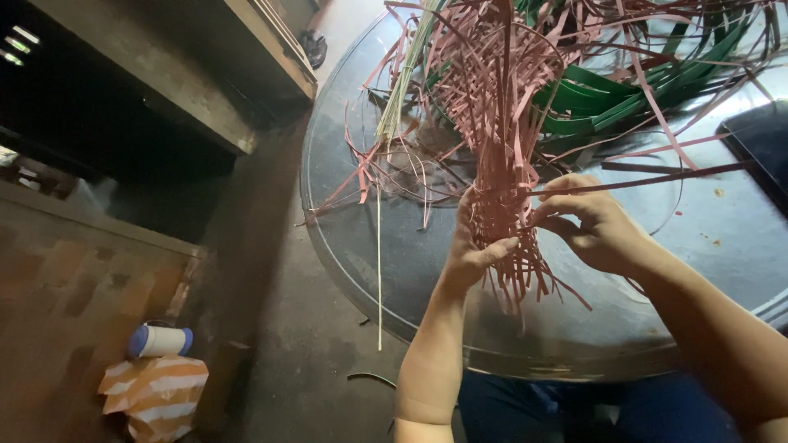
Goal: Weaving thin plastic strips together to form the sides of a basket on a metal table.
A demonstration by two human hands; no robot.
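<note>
A loose woven bundle of pink strips (497, 123) stands over a round glass-topped table (345, 246). My left hand (472, 246) grips the lower part of the bundle from the left, thumb pressed against the strips. My right hand (591, 226) pinches a dark reddish strip (657, 175) that runs off to the right, just beside the weave. Loose pink ends hang below both hands.
Green strips (616, 94) lie coiled behind the bundle. A thin pale stick (379, 262) hangs over the table's left edge. A dark tray (759, 143) sits at the right. On the floor at left stand a white spool (160, 340) and an orange-striped bag (156, 394).
</note>
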